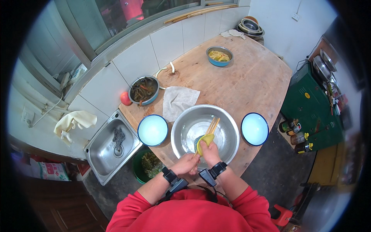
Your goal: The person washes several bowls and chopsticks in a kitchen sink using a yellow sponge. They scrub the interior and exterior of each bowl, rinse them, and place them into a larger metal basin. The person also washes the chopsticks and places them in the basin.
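A large metal basin [181, 121] with water in it stands at the table's near edge. Over its near side, my left hand [187, 164] grips the near ends of several wooden chopsticks [213, 125]. My right hand [209, 150] holds a yellow sponge or cloth [209, 137] around the same chopsticks, whose far ends point away over the basin. Something blue-green [198, 140], partly hidden by the sponge or cloth, lies beside it. A white enamel bowl [152, 130] with a blue rim stands left of the basin, and a similar bowl [255, 129] stands to its right.
The wooden table [249, 78] also holds a grey cloth [179, 101], a bowl of dark food [153, 97], a red fruit [125, 98] and a bowl of yellow food [219, 62]. At the left are a steel sink [101, 150] and a green bucket [136, 166]; bottles [298, 138] stand at the right.
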